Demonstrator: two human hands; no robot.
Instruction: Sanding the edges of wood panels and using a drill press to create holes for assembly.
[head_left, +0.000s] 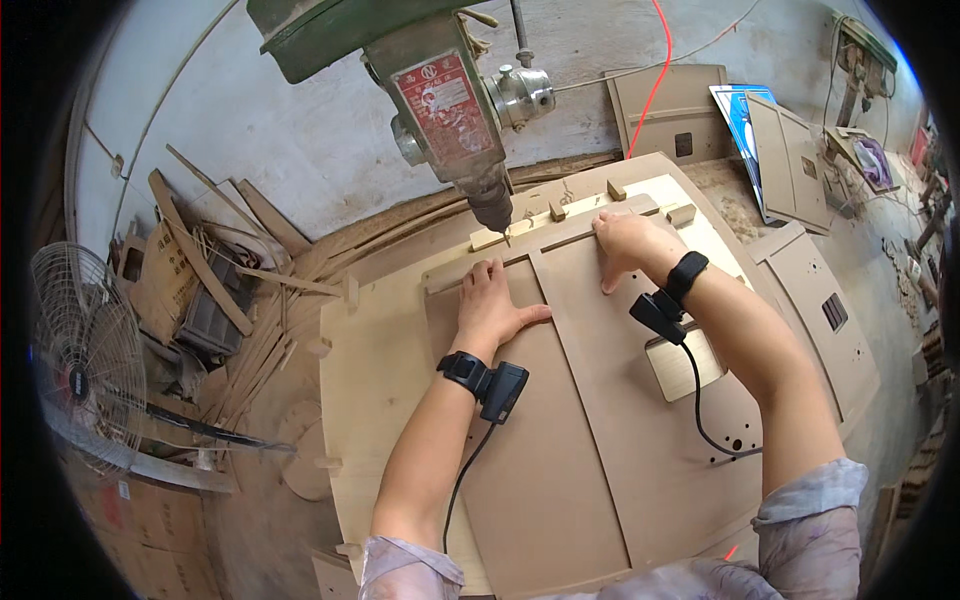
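A brown board [520, 430] with a long groove and a rectangular cut-out lies on a pale plywood table [380, 400]. My left hand [490, 310] rests flat on the board near its far edge, fingers pointing away and thumb stretched to the right. To the right, my right hand [635, 245] lies at the board's far edge, its thumb apart from the fingers on the surface. Between and beyond the hands, a drill press chuck [490, 205] points down, its thin bit just above the board's far edge. Neither hand wraps round anything.
Small wooden blocks [556, 211] stand along the plywood's far side. A wire-caged fan [85, 360] and scrap wood [190, 250] are at left. Another brown panel [810, 300] lies at right, with more panels [665, 110] against the wall. A red cable [662, 70] hangs behind.
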